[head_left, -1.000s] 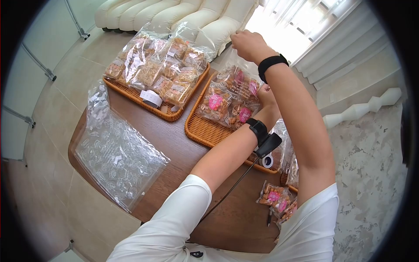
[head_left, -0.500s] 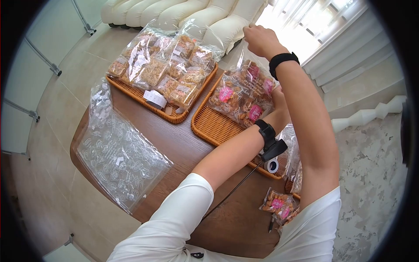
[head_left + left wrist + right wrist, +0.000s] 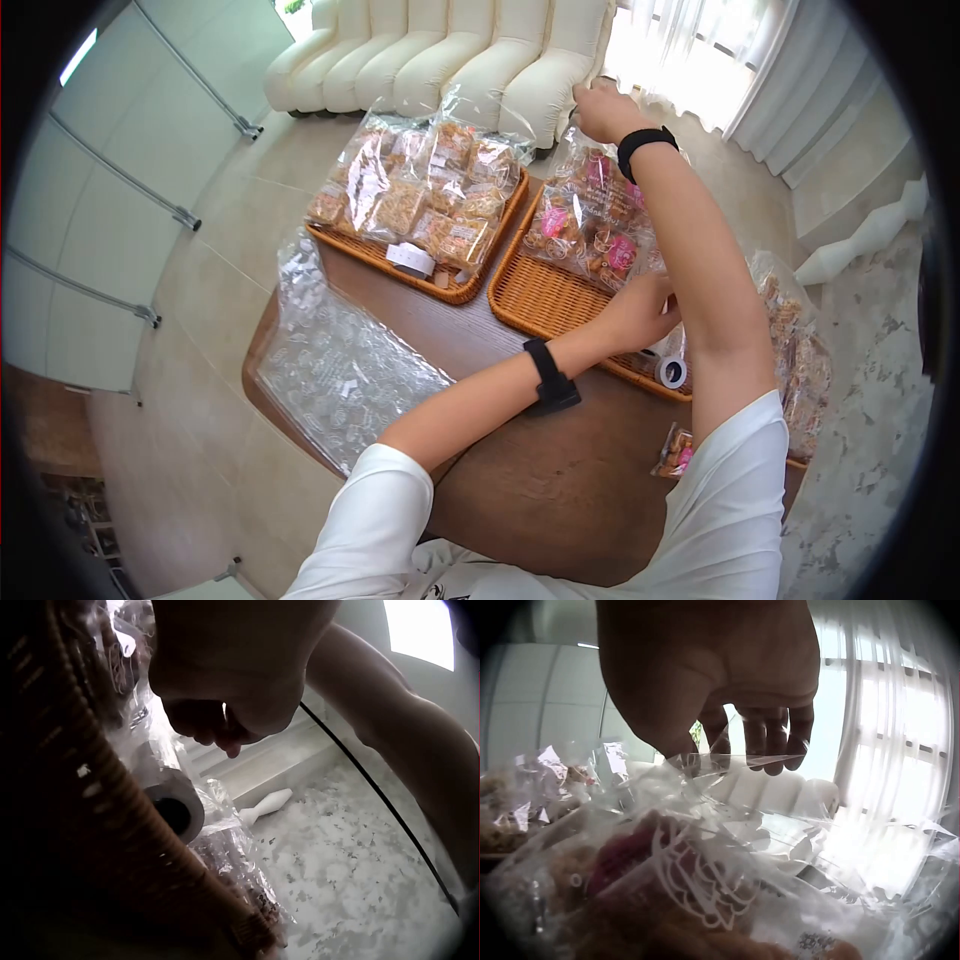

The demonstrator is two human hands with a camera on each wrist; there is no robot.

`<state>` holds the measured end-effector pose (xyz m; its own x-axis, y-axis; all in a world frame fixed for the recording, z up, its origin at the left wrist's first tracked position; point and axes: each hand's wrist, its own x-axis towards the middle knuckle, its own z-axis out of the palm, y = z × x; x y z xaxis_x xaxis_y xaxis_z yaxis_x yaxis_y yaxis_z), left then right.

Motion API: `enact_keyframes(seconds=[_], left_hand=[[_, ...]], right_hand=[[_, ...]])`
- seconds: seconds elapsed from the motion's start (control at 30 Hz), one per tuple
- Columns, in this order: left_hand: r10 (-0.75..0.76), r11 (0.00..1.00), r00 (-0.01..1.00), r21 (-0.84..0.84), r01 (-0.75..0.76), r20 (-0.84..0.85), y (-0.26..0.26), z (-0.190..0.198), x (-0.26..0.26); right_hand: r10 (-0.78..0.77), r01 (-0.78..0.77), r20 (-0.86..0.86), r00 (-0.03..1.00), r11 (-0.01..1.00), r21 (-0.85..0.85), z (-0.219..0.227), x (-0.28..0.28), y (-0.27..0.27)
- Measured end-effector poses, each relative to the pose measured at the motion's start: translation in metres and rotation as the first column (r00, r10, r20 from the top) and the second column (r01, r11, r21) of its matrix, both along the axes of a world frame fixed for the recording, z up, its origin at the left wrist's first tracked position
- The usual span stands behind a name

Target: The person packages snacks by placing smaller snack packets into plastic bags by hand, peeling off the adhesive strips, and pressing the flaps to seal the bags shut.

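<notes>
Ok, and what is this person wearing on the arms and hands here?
Both hands are bare, no gloves or rings visible. The left hand and right hand each have a black band at the wrist: left band, right band. A thin black cable shows in the left wrist view. White short sleeves cover the upper arms; forearms are uncovered.

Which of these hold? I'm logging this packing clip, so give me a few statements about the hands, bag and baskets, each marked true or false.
1. The right hand pinches the top of the clear snack bag. True.
2. The snack bag is over the left basket. False: it is over the right basket.
3. The left hand is near the tape roll. True.
4. The stack of empty bags lies inside a basket. False: it lies on the table.
</notes>
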<state>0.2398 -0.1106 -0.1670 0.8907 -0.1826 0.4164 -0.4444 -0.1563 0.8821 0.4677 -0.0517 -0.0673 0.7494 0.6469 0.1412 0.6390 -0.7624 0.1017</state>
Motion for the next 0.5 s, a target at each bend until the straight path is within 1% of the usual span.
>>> enact_keyframes(seconds=[0.03, 0.07, 0.1, 0.17, 0.2, 0.23, 0.27, 0.3, 0.33, 0.37, 0.4, 0.43, 0.47, 0.5], left_hand=[[-0.037, 0.985, 0.994, 0.162, 0.053, -0.098, 0.023, 0.014, -0.019], [0.033, 0.951, 0.999, 0.307, -0.030, -0.005, 0.044, 0.020, -0.034], [0.087, 0.898, 0.991, 0.424, -0.120, 0.097, 0.062, 0.023, -0.048], [0.202, 0.716, 0.930, 0.602, -0.354, 0.307, 0.093, 0.035, -0.071], [0.204, 0.720, 0.942, 0.612, -0.328, 0.265, 0.105, 0.030, -0.081], [0.206, 0.725, 0.951, 0.616, -0.306, 0.230, 0.115, 0.022, -0.084], [0.196, 0.736, 0.952, 0.606, -0.302, 0.235, 0.121, 0.013, -0.088], [0.177, 0.743, 0.955, 0.604, -0.288, 0.239, 0.126, 0.004, -0.091], [0.191, 0.757, 0.964, 0.597, -0.265, 0.186, 0.126, -0.002, -0.095], [0.181, 0.740, 0.978, 0.641, -0.203, 0.101, 0.125, 0.004, -0.101], [0.148, 0.769, 0.981, 0.609, -0.194, 0.126, 0.122, 0.004, -0.108], [0.116, 0.796, 0.981, 0.576, -0.187, 0.158, 0.120, 0.003, -0.110], [0.082, 0.798, 0.985, 0.582, -0.158, 0.154, 0.119, 0.000, -0.115], [0.133, 0.803, 0.983, 0.567, -0.181, 0.125, 0.118, -0.003, -0.119]], right_hand=[[-0.006, 0.008, -0.024, 1.000, 0.998, 0.064, -0.001, 0.001, -0.003], [0.006, -0.003, -0.028, 1.000, 0.992, 0.124, 0.003, -0.006, -0.011], [-0.009, 0.012, -0.023, 1.000, 0.991, 0.136, 0.009, -0.021, -0.021], [0.002, -0.032, 0.228, 0.974, 0.991, 0.126, 0.026, -0.053, -0.049], [0.016, -0.058, 0.283, 0.959, 0.989, 0.139, 0.025, -0.063, -0.066], [-0.003, -0.036, 0.294, 0.956, 0.991, 0.126, 0.037, -0.080, -0.082], [-0.043, 0.029, 0.135, 0.990, 0.994, 0.102, 0.052, -0.106, -0.099], [-0.098, 0.100, -0.031, 0.995, 0.992, 0.081, 0.063, -0.133, -0.117], [-0.067, 0.074, -0.061, 0.996, 0.991, 0.108, 0.067, -0.156, -0.140], [-0.061, 0.073, -0.114, 0.992, 0.992, 0.103, 0.074, -0.188, -0.164], [-0.054, 0.071, -0.159, 0.986, 0.992, 0.104, 0.083, -0.219, -0.188], [0.024, -0.012, -0.144, 0.989, 0.997, 0.082, 0.081, -0.244, -0.220], [0.024, 0.005, -0.189, 0.982, 0.989, 0.150, 0.081, -0.277, -0.249], [0.040, 0.003, -0.221, 0.975, 0.982, 0.190, 0.084, -0.312, -0.275]])
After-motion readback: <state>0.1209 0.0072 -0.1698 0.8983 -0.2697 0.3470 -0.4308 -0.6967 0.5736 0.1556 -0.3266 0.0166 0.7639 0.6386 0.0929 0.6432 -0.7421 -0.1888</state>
